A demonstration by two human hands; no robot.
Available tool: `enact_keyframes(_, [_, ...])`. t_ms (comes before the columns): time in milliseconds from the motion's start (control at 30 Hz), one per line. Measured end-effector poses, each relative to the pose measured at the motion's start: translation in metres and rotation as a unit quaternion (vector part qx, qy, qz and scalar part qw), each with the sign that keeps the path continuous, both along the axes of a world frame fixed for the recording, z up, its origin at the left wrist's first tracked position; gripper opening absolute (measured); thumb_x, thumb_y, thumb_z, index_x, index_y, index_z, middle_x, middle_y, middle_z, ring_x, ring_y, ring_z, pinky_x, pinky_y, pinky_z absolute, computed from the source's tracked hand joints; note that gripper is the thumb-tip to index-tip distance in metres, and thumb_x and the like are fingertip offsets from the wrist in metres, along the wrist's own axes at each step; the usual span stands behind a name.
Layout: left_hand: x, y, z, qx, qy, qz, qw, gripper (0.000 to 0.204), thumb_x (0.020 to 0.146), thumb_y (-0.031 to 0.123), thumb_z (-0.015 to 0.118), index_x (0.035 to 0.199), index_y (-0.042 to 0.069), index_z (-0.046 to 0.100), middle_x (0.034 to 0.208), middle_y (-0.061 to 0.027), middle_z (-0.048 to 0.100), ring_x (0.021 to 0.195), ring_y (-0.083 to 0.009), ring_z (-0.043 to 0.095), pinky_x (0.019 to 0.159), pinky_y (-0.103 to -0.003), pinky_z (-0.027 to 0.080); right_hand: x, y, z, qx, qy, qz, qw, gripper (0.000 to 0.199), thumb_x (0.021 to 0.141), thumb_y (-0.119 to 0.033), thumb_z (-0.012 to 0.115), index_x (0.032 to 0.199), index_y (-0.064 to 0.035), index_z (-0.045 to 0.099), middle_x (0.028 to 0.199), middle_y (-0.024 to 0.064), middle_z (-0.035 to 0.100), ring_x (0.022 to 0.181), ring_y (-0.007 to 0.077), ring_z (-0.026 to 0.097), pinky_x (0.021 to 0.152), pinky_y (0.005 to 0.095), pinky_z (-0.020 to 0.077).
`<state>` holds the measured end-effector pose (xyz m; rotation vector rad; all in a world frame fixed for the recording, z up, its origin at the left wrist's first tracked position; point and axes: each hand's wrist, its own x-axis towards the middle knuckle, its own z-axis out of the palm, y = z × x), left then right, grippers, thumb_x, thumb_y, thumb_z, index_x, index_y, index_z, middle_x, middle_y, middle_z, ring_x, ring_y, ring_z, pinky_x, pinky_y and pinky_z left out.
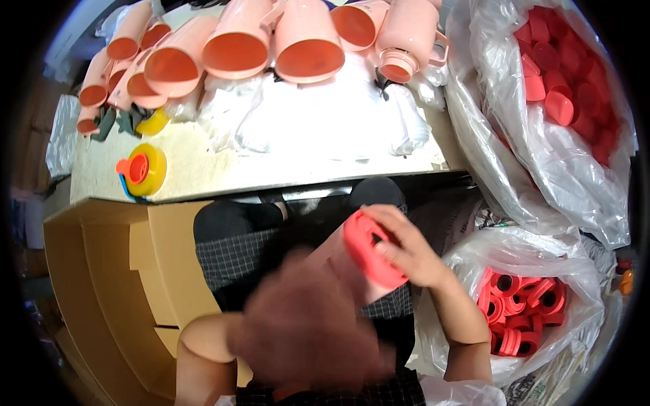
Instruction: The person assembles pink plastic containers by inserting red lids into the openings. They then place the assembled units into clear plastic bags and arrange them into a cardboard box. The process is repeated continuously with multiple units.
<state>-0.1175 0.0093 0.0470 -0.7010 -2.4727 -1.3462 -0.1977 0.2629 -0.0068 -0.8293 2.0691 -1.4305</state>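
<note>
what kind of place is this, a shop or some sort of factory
Most likely a small assembly or packing workshop, not a shop. Many identical pink jugs lie stacked on the worktable, clear bags hold loose red caps and red lids, and the right hand fits a red lid onto a jug.

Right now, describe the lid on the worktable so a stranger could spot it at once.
Find the pale worktable below the row of pink jugs. Near its front left corner lies the lid, alone. It is yellow with a red-orange spout cap, unlike the all-red lid under the right hand.
</note>
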Motion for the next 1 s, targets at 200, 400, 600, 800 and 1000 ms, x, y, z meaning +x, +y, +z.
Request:
enact_keyframes(200, [-0.192,0.004,-0.151,-0.131,0.014,0.200,0.971,0.006,0.083,0.010,0.069,0.083,0.004,0.069,0.083,-0.0123,0.064,0.080,-0.0329,0.060,0.075,-0.042,0.048,-0.022,-0.015,0.005,0.008,0.058,-0.015,0.998,0.034,0.088,-0.017,0.070,0.117,-0.0013,0.063,0.109,0.0143,0.062,0.103,0.0346,0.059,0.091,0.0403,0.0475])
enact_keyframes(400, [-0.223,0.001,-0.153,-0.076,-0.164,0.153,0.972,0.022,0.093,0.019,0.061,0.086,0.001,0.069,0.088,-0.0170,0.065,0.088,-0.0348,0.064,0.078,-0.043,0.049,-0.070,-0.021,-0.015,0.005,-0.205,-0.124,0.971,0.027,0.093,-0.023,0.069,0.084,0.0014,0.065,0.071,0.0076,0.063,0.067,0.0178,0.061,0.063,0.0329,0.0490])
enact_keyframes(600, [-0.219,-0.003,-0.147,0.300,-0.288,0.165,0.894,0.028,0.101,0.019,0.052,0.087,0.001,0.067,0.082,-0.0068,0.069,0.073,-0.0117,0.057,0.069,-0.029,0.046,-0.071,-0.052,-0.050,-0.165,-0.198,-0.347,0.902,0.012,0.092,-0.011,0.071,0.098,-0.0032,0.065,0.085,0.0035,0.067,0.073,0.0083,0.062,0.062,0.0228,0.0502])
enact_keyframes(800, [-0.131,0.015,-0.076,0.470,-0.298,0.051,0.829,0.032,0.103,0.024,0.056,0.091,-0.003,0.067,0.083,-0.0086,0.070,0.076,-0.0132,0.064,0.075,-0.030,0.053,-0.063,-0.040,-0.064,-0.255,-0.228,-0.391,0.854,0.009,0.085,-0.003,0.076,0.090,0.0015,0.071,0.087,0.0066,0.070,0.079,0.0117,0.065,0.075,0.0261,0.0512])
enact_keyframes(1000, [-0.089,0.028,-0.102,0.430,-0.257,0.138,0.854,0.030,0.106,0.026,0.050,0.093,0.002,0.060,0.084,-0.0071,0.066,0.077,-0.0144,0.063,0.068,-0.027,0.051,-0.050,-0.035,-0.057,-0.073,-0.001,-0.340,0.938,0.006,0.083,0.007,0.066,0.086,0.0026,0.069,0.093,0.0102,0.073,0.079,0.0147,0.065,0.072,0.0297,0.0517])
